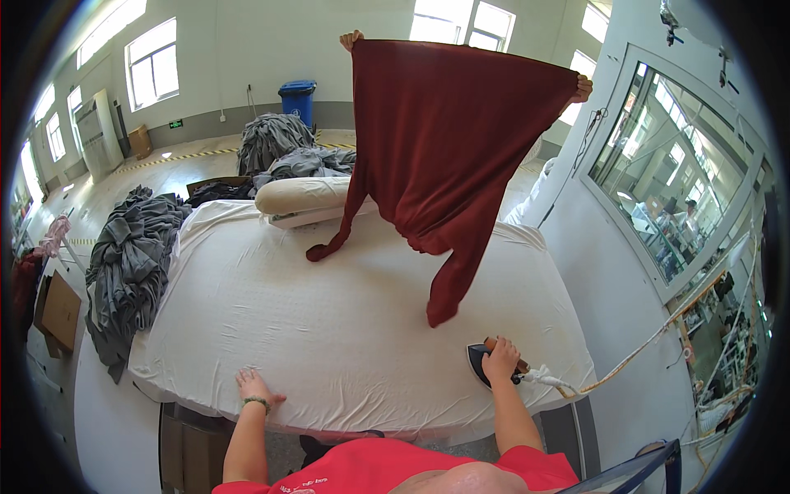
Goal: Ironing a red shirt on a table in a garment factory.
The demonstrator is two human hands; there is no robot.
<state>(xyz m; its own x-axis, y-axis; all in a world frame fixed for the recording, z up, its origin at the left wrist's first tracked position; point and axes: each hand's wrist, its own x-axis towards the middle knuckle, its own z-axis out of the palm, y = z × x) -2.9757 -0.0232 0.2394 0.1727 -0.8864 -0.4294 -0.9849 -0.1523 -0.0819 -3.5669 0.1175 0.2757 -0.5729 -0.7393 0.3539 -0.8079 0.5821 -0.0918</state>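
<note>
My right hand [500,361] is wrapped round the wooden handle of a steam iron [477,366], which rests near the front right of the white-covered ironing table [288,321]. At the table's front left, my left hand [257,387] lies flat on the cloth with its fingers spread. Across the table a dark red long-sleeved knit top [444,132] hangs stretched out in the air. Another person's two hands [352,38] grip its upper corners, and the garment hides that person's body. Its sleeves dangle down close to the table's surface.
A padded sleeve board [300,196] stands at the table's far edge. Heaps of grey garments [136,263] lie along the left side and behind. The iron's cord [625,361] runs up to the right, beside a windowed wall [675,173]. A blue bin [297,100] stands farther back.
</note>
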